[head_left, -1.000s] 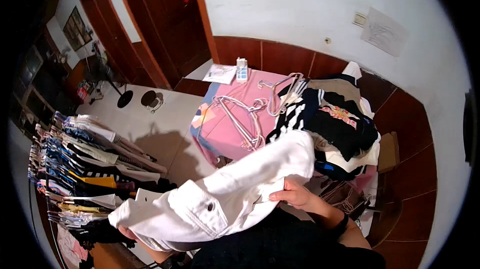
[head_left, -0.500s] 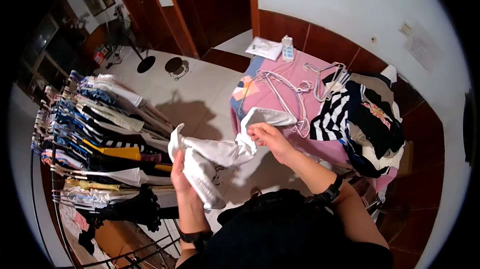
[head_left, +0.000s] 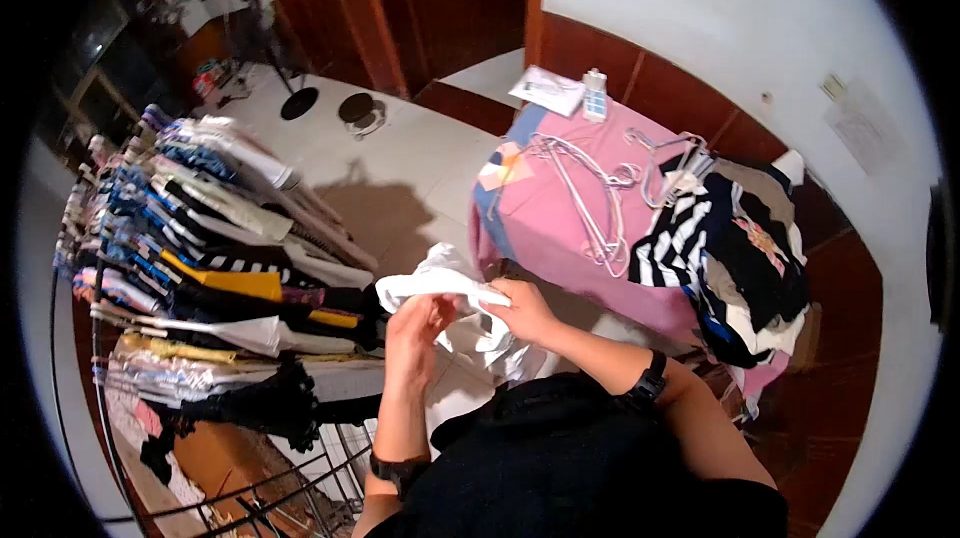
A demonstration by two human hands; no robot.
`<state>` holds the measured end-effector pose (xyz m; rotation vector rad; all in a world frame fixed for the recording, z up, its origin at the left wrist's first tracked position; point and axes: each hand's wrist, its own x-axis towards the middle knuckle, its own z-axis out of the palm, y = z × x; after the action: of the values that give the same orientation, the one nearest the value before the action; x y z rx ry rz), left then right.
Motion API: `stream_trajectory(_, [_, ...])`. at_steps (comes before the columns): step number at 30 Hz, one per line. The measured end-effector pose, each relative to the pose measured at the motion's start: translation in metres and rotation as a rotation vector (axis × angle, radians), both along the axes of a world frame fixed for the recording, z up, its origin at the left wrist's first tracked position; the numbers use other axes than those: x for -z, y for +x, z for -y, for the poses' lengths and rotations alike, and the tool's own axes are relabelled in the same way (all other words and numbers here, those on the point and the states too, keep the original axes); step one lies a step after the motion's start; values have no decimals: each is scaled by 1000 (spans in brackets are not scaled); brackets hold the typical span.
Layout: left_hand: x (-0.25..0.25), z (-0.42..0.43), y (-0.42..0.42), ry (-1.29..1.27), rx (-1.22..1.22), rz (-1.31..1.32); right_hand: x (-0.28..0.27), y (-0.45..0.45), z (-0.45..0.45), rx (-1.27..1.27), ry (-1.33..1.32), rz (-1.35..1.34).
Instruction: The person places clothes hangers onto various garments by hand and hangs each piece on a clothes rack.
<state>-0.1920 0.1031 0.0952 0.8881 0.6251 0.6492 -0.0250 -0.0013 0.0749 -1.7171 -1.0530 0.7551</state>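
A white garment hangs bunched between my two hands in front of my body. Its upper edge forms a loop like a collar or opening, and loose folds drop below; its exact kind is hard to make out. My left hand has its fingers closed on the near side of that edge. On the right side of the same edge, my right hand pinches the cloth, with the thumb on top. Both hands are close together, above the floor between the rack and the covered table.
At left stands a rack packed with hanging clothes. On the right, a pink-covered table bears several hangers, a clothes pile, a white bottle and a white packet. A round stool stands farther back.
My hands have come closer together, the right one moving down and left. The white garment, earlier stretched out between them, is now gathered with its edge held in both hands.
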Motion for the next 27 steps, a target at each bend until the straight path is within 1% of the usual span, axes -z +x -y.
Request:
stream_trajectory(1, [1, 0, -5, 187, 58, -103, -1, 6, 5, 28, 42, -35])
stream_trajectory(2, [9, 3, -11, 335, 7, -183, -2, 11, 11, 58, 41, -29])
stream_trajectory(3, [4, 5, -8, 488, -48, -260, -5, 15, 16, 67, 59, -27])
stream_trajectory(5, [-6, 9, -1, 1130, -168, -538, -13, 21, 27, 96, 81, -28])
stream_trajectory(6, [-5, 9, 8, 1283, -196, -517, -26, 24, 37, 30, 22, 19])
stream_trajectory(7, [-8, 11, 16, 1322, -102, -544, -35, 28, 47, -36, -38, 64])
stream_trajectory(9, [-14, 21, 41, 1341, 39, -478, -39, 31, 68, -99, 15, 73])
stream_trajectory(10, [-6, 23, 53, 1289, 165, -448, -48, 33, 79, -97, 4, 114])
stream_trajectory(11, [0, 24, 65, 1353, 285, -385, -55, 36, 91, -97, -8, 155])
stream_trajectory(12, [19, 26, 77, 1255, 472, -345, -58, 40, 104, -76, -13, 154])
stream_trajectory(13, [26, 28, 88, 1153, 650, -307, -60, 45, 117, -7, 18, 207])
stream_trajectory(14, [32, 34, 98, 1125, 689, -326, -61, 53, 130, 59, 50, 263])
stream_trajectory(15, [28, 45, 110, 1098, 728, -347, -61, 63, 147, 122, -1, 294])
stream_trajectory(16, [11, 55, 117, 975, 808, -384, -70, 74, 162, 144, -8, 191])
stream_trajectory(17, [6, 59, 126, 978, 818, -380, -82, 85, 176, 163, -15, 85])
stream_trajectory(19, [-3, 67, 143, 984, 850, -275, -98, 103, 200, 265, -63, 237])
stream_trajectory(21, [-16, 76, 161, 949, 843, -252, -102, 126, 212, 310, -31, 263])
stream_trajectory(23, [-20, 81, 181, 913, 830, -218, -94, 156, 218, 322, -21, 75])
stream_trajectory(24, [-21, 85, 204, 927, 827, -223, -77, 196, 217, 280, -77, -101])
stream_trajectory(25, [-20, 88, 218, 923, 814, -217, -68, 220, 217, 183, -36, -160])
stream_trajectory(26, [-17, 88, 214, 912, 803, -204, -62, 219, 212, 168, -56, -292])
stream_trajectory(27, [-15, 90, 239, 928, 798, -207, -55, 249, 210, 147, -60, -421])
